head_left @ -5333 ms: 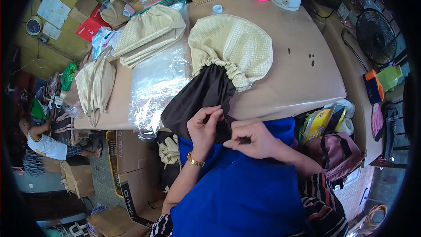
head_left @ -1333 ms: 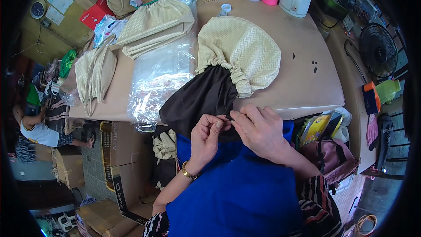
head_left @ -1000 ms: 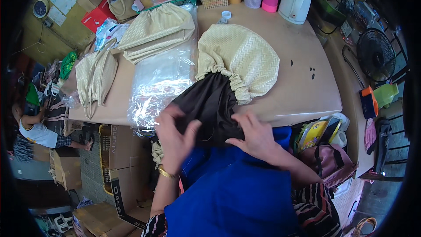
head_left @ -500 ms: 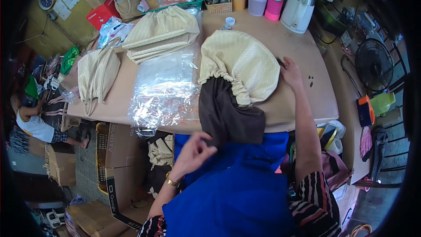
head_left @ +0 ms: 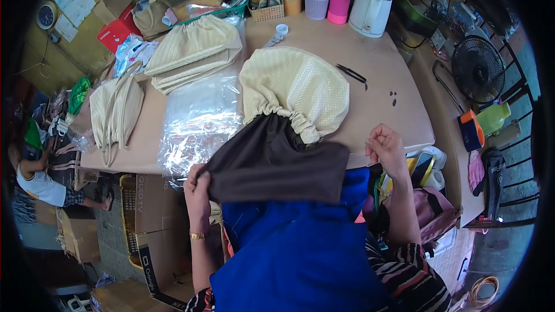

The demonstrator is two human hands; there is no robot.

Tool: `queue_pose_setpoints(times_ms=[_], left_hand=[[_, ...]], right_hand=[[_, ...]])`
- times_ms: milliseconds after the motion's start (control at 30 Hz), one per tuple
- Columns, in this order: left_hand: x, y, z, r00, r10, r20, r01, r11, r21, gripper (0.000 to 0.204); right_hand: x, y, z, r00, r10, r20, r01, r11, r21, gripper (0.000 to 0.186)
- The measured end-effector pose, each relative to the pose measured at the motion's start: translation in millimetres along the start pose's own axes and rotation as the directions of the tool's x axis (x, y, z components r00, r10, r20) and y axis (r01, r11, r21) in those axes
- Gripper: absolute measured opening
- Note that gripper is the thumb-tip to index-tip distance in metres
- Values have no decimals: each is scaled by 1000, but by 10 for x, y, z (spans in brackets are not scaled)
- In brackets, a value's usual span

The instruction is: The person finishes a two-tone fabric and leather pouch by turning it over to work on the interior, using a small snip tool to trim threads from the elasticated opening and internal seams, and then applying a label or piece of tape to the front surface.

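A cream woven drawstring bag (head_left: pixel 298 86) lies on the table with its gathered mouth toward me. From that mouth the dark brown lining (head_left: pixel 272 167) is pulled out and spread over the table's front edge. My left hand (head_left: pixel 198 188) grips the lining's left end between thumb and fingers. To the right of the lining, my right hand (head_left: pixel 386 147) hovers apart from it, its fingers loosely curled and nothing visible in them. Black thread snips (head_left: pixel 352 75) rest on the table beyond the bag's right side.
More cream bags, a folded one (head_left: pixel 196 52) and one with straps (head_left: pixel 115 112), lie to the left. Clear plastic sleeves (head_left: pixel 199 121) are stacked beside my bag. A white kettle (head_left: pixel 371 8), a pink bottle (head_left: pixel 340 1) and a basket line the back. Another person sits far left.
My right hand has left the thread snips on the table and come nearer to me. My left hand has moved left and taken hold of the lining, which is now spread wider.
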State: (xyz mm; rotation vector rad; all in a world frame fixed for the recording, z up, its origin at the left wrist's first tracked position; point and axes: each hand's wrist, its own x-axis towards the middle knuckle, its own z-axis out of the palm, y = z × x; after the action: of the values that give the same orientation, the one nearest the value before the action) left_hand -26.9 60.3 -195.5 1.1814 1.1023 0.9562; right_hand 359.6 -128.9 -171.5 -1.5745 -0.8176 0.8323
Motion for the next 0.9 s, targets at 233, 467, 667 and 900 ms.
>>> queue_pose_setpoints(times_ms=[233, 467, 667, 900], left_hand=[[-422, 80, 584, 578, 733, 360, -750, 303, 587, 38], [-167, -392, 1155, 340, 330, 881, -940, 136, 312, 36], [458, -489, 787, 952, 187, 241, -146, 973, -177, 21], [113, -20, 799, 865, -97, 493, 413, 696, -588, 43]], right_hand=[[-96, 213, 405, 994, -88, 63, 92, 994, -63, 3], [1021, 175, 222, 637, -753, -167, 373, 490, -788, 29], [1959, 458, 11, 915, -371, -161, -36, 320, -947, 32], [1963, 546, -274, 928, -97, -361, 167, 972, 167, 27]])
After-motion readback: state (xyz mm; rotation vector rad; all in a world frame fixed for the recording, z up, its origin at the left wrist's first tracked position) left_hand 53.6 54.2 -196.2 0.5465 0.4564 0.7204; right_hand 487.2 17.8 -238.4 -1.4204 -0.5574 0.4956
